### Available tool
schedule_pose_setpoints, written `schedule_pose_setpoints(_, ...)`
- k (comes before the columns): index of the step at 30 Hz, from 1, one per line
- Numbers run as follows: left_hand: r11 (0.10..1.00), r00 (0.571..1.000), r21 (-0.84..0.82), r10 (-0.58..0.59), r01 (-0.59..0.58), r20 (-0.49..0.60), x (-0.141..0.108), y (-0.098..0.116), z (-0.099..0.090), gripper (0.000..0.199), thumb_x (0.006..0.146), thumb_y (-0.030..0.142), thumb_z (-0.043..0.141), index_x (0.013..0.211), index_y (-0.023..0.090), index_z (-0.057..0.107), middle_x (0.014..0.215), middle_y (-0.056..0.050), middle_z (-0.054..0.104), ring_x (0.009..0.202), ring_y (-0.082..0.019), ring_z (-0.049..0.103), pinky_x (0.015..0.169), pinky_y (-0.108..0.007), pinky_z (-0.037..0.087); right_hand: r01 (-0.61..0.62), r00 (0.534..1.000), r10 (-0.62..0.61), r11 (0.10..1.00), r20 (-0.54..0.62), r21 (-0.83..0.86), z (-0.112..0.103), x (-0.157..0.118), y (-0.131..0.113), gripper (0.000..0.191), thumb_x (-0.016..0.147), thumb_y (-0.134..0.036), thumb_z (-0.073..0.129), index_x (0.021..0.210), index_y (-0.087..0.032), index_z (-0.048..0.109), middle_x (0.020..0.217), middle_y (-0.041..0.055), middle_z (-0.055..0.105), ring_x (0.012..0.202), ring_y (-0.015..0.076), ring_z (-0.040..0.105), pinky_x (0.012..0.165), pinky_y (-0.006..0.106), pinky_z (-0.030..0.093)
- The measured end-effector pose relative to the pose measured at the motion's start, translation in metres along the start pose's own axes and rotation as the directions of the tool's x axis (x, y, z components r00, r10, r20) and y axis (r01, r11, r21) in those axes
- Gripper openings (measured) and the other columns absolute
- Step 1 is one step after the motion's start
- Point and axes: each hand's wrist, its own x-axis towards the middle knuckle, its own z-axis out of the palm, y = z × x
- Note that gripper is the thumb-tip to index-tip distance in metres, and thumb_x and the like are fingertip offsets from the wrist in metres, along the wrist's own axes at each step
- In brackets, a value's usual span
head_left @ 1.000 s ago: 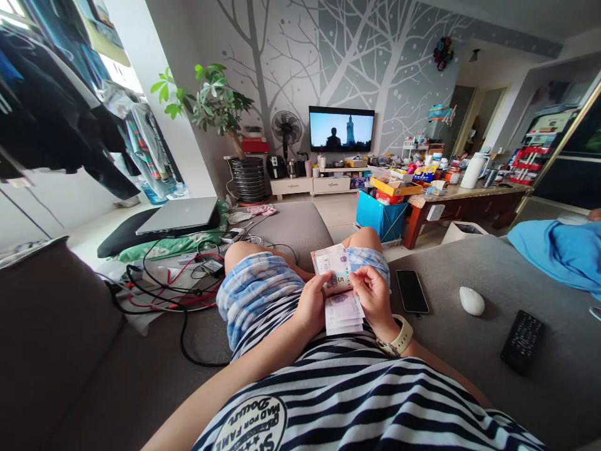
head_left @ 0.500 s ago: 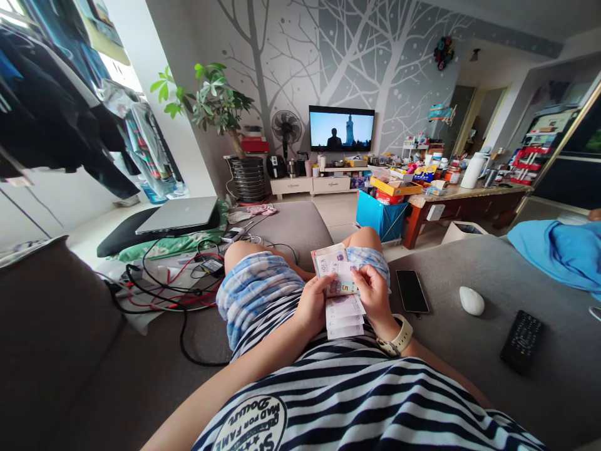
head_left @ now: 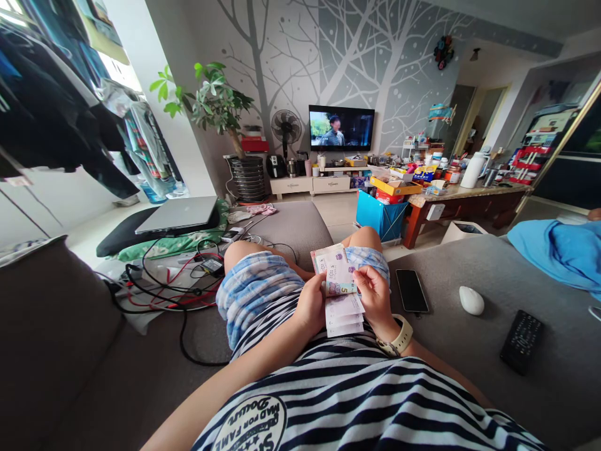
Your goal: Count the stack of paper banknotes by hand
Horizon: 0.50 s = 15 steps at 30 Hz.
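Note:
A stack of banknotes (head_left: 334, 266) is held over my lap, its top note purple and white with a 5 printed on it. My left hand (head_left: 310, 305) is closed on the stack's left side, thumb along the edge. On the right, my right hand (head_left: 374, 294) pinches the edge of the top note between thumb and fingers. Several more banknotes (head_left: 345, 316) hang fanned out below, overlapping one another toward my striped shirt (head_left: 357, 388). Where these lower notes are gripped is hidden. A pale watch (head_left: 398, 336) is on my right wrist.
To my right on the grey sofa lie a phone (head_left: 412, 290), a white mouse (head_left: 471, 300) and a black remote (head_left: 522, 341). Tangled cables (head_left: 183, 294) and a laptop (head_left: 178, 215) are on the left. A cluttered table (head_left: 474, 193) and blue bin (head_left: 381, 216) stand ahead.
The top note has shifted and now shows more of its upper face above my fingers. My hands have barely moved. The television picture has changed.

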Motion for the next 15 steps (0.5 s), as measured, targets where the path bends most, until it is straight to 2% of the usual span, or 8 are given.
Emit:
schedule_pose_setpoints(5, 1.000, 1.000, -0.002, -0.007, 0.007, -0.018, -0.0006, 0.0006, 0.0014, 0.033, 0.081, 0.021, 0.050, 0.109, 0.013, 0.066, 0.093, -0.014, 0.074, 0.094, -0.032, 0.069, 0.083, -0.047, 0.055, -0.002, 1.000, 0.002, 1.000, -0.007, 0.006, 0.0002, -0.0003, -0.0009, 0.025, 0.089, -0.041, 0.052, 0.074, -0.021, 0.053, 0.062, -0.0003, 0.050, 0.056, 0.0149, 0.045, 0.052, 0.029, 0.035)
schedule_pose_setpoints(15, 1.000, 1.000, 0.018, -0.017, 0.017, -0.026, 0.0004, 0.0003, -0.0004, 0.034, 0.079, 0.022, 0.052, 0.109, 0.009, 0.065, 0.086, -0.012, 0.075, 0.082, -0.029, 0.071, 0.080, -0.043, 0.056, -0.022, 1.000, 0.022, 0.999, -0.004, 0.025, -0.0004, -0.0009, -0.0010, 0.025, 0.090, -0.041, 0.052, 0.075, -0.020, 0.054, 0.064, 0.0004, 0.052, 0.057, 0.0150, 0.047, 0.053, 0.029, 0.036)
